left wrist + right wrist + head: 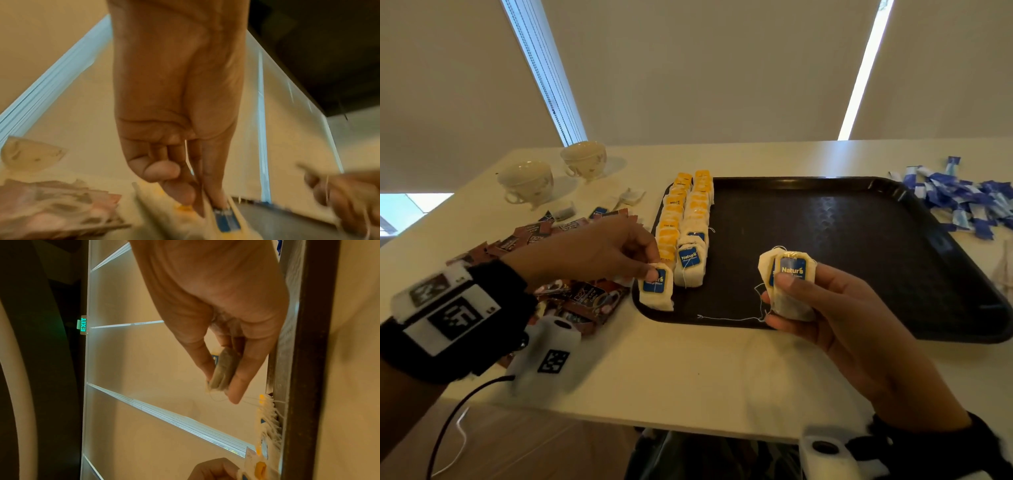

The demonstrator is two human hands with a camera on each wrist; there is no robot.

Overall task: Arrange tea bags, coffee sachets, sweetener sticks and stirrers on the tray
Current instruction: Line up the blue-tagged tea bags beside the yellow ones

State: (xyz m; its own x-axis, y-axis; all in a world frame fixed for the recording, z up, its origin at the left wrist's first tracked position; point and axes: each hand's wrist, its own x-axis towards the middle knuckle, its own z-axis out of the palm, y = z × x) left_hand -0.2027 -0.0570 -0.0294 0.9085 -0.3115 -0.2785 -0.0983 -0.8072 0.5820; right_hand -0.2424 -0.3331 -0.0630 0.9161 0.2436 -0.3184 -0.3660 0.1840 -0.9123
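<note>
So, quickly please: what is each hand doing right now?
Left hand: fingers pinch one blue-label tea bag at the tray's near left corner.
Right hand: fingers hold a small stack of tea bags above the tray.

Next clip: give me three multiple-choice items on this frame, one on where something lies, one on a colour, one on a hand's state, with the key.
1. Where do the brown coffee sachets lie?
A. On the table left of the tray
B. Inside the tray
C. In a cup

2. What colour are the tags on the row of tea bags nearest the tray's left rim?
A. Green
B. Yellow
C. Red

3. What is the right hand doing?
A. Resting flat on the table
B. Holding a cup
C. Holding tea bags

Key:
1 A, the sachets are heaped on the table beside the black tray.
2 B, that row shows yellow tags.
3 C, its thumb and fingers pinch a small bunch with a blue tag above the tray's near edge.
</note>
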